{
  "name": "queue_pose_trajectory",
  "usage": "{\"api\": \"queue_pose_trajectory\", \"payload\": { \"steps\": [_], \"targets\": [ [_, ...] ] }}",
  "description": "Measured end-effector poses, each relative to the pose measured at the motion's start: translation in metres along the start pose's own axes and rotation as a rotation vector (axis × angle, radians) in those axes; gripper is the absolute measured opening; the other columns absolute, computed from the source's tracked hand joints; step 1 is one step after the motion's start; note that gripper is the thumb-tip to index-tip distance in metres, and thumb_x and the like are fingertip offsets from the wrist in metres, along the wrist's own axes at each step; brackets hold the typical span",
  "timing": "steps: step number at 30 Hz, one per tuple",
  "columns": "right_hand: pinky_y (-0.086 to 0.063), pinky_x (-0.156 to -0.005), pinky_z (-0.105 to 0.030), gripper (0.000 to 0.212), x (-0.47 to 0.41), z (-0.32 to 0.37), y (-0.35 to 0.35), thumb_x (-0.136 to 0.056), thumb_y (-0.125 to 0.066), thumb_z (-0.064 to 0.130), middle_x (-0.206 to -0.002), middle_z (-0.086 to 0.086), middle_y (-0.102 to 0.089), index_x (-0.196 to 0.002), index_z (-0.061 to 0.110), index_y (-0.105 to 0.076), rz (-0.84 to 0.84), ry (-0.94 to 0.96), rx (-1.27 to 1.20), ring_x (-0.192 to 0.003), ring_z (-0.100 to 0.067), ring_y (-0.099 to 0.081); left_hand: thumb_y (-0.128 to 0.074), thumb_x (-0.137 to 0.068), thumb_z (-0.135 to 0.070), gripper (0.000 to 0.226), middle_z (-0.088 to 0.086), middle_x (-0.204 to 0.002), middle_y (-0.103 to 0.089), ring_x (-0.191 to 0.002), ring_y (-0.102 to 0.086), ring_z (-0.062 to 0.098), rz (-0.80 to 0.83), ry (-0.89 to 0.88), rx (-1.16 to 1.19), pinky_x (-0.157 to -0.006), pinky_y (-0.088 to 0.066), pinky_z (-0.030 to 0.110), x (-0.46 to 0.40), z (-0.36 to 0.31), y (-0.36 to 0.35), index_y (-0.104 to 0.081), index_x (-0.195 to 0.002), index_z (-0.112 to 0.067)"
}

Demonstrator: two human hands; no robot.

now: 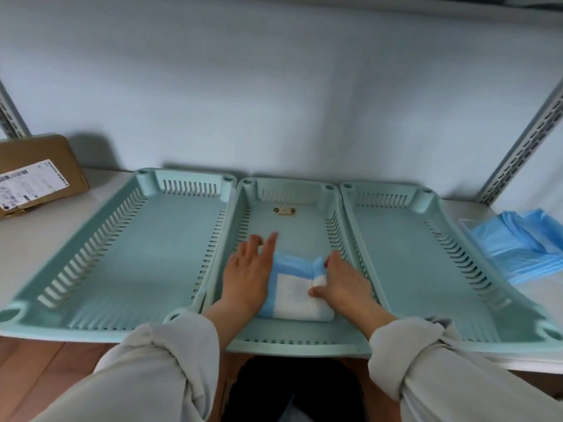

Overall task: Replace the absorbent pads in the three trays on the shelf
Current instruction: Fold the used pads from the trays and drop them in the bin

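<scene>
folded pad [294, 292] in middle tray [292, 341], unrolling toward 12 o'clock; left hand [248, 274] flat on it, right hand [342, 284] pinching its edge.

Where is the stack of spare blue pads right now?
The stack of blue pads lies at the far right of the shelf, just beside the right tray.

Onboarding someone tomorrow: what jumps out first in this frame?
Three pale green trays sit side by side on the shelf, and both hands work in the middle tray. The left hand lies flat on a folded blue and white pad while the right hand pinches its edge. More blue pads lie at the far right.
</scene>
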State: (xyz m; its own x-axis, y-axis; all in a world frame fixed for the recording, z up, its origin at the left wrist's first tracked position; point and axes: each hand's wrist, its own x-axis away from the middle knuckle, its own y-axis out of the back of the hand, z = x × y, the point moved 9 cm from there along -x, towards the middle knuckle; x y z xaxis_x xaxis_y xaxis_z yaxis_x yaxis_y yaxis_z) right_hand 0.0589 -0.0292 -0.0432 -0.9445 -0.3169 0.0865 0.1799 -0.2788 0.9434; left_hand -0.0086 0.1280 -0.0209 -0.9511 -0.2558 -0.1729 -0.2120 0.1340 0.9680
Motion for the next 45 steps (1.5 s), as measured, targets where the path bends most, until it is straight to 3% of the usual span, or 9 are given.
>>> {"api": "queue_pose_trajectory", "payload": {
  "steps": [5, 10, 15, 22, 26, 30, 35, 40, 45],
  "targets": [
    [-0.040, -0.076, -0.027, 0.028, 0.000, 0.033, 0.000, -0.081, -0.057, 0.010, -0.100, 0.003, -0.054, -0.099, 0.031, -0.052, -0.027, 0.296, -0.048, -0.095, -0.018, -0.056, -0.053, -0.091, -0.017, 0.055, 0.002, -0.145, -0.032, -0.134, -0.034, 0.024, 0.353, -0.203, 0.100, -0.107, -0.034, 0.035, 0.001, -0.026, -0.042, -0.035, -0.142, -0.027],
    [-0.037, -0.107, -0.029, 0.072, 0.007, 0.030, -0.037, -0.078, -0.074, 0.031, -0.140, -0.001, -0.047, -0.142, 0.021, -0.041, 0.381, 0.303, -0.115, -0.125, -0.017, -0.047, -0.053, -0.092, -0.035, 0.066, 0.003, -0.156, -0.020, -0.143, -0.019, 0.027, 0.524, -0.065, 0.039, -0.118, -0.021, 0.041, -0.002, -0.004, -0.064, -0.021, -0.149, -0.027],
    [-0.037, -0.107, -0.033, 0.086, 0.013, 0.028, -0.045, -0.072, -0.077, 0.030, -0.144, -0.002, -0.043, -0.145, 0.024, -0.031, 0.361, 0.322, 0.162, -0.131, -0.021, -0.042, -0.058, -0.088, -0.041, 0.069, 0.012, -0.150, -0.031, -0.136, -0.034, 0.029, 0.524, 0.049, 0.082, -0.113, -0.026, 0.034, -0.002, 0.007, -0.060, -0.029, -0.147, -0.018],
    [-0.041, -0.097, -0.034, 0.048, 0.028, 0.039, -0.029, -0.086, -0.061, 0.028, -0.133, -0.005, -0.055, -0.133, 0.025, -0.052, 0.232, 0.374, 0.180, -0.123, -0.026, -0.050, -0.062, -0.083, 0.008, 0.048, 0.022, -0.126, -0.057, -0.111, -0.058, 0.031, 0.373, 0.590, 1.056, -0.096, -0.048, 0.038, 0.016, 0.019, -0.048, -0.053, -0.129, -0.001],
    [-0.045, -0.075, -0.032, 0.019, 0.031, 0.038, 0.010, -0.083, -0.060, 0.015, -0.094, -0.009, -0.068, -0.099, 0.009, -0.068, 0.020, 0.344, -0.205, -0.089, -0.027, -0.063, -0.059, -0.092, -0.020, 0.039, 0.017, -0.119, -0.059, -0.102, -0.059, 0.030, 0.178, 0.702, 1.361, -0.074, -0.052, 0.036, 0.021, 0.024, -0.021, -0.054, -0.127, -0.003],
    [-0.040, -0.053, -0.018, 0.010, 0.034, 0.021, 0.051, -0.091, -0.056, 0.014, -0.084, -0.005, -0.059, -0.097, 0.009, -0.062, -0.097, 0.124, -0.702, -0.070, -0.015, -0.053, -0.051, -0.078, -0.071, 0.090, 0.005, -0.148, -0.036, -0.131, -0.041, 0.025, 0.261, 0.676, 1.481, -0.107, -0.037, 0.043, 0.022, 0.016, -0.003, -0.023, -0.149, -0.023],
    [-0.054, -0.060, -0.029, 0.014, 0.057, 0.019, 0.048, -0.096, -0.050, 0.016, -0.100, -0.009, -0.067, -0.103, 0.012, -0.061, 0.175, -0.130, -1.380, -0.081, -0.020, -0.065, -0.072, -0.078, -0.029, 0.060, 0.008, -0.135, -0.055, -0.111, -0.060, 0.026, 0.456, 0.462, 1.751, -0.096, -0.048, 0.047, 0.035, -0.031, 0.003, -0.049, -0.131, -0.014],
    [-0.056, -0.083, -0.041, 0.042, 0.085, 0.024, 0.034, -0.086, -0.061, -0.001, -0.122, -0.015, -0.063, -0.127, 0.004, -0.053, 0.451, -0.021, -1.232, -0.104, -0.029, -0.063, -0.065, -0.083, 0.003, 0.037, 0.016, -0.118, -0.062, -0.096, -0.060, 0.027, 0.400, 0.524, 1.506, -0.085, -0.049, 0.043, 0.059, -0.023, 0.009, -0.056, -0.120, 0.002],
    [-0.053, -0.077, -0.035, 0.041, 0.105, 0.010, 0.038, -0.081, -0.066, -0.008, -0.106, -0.013, -0.064, -0.121, 0.000, -0.057, 0.272, 0.007, -0.888, -0.090, -0.024, -0.062, -0.061, -0.087, 0.003, 0.022, 0.006, -0.089, -0.064, -0.079, -0.063, 0.021, 0.617, 0.417, 1.186, -0.077, -0.055, 0.040, 0.090, -0.023, 0.009, -0.056, -0.104, -0.009]
  ]
}}
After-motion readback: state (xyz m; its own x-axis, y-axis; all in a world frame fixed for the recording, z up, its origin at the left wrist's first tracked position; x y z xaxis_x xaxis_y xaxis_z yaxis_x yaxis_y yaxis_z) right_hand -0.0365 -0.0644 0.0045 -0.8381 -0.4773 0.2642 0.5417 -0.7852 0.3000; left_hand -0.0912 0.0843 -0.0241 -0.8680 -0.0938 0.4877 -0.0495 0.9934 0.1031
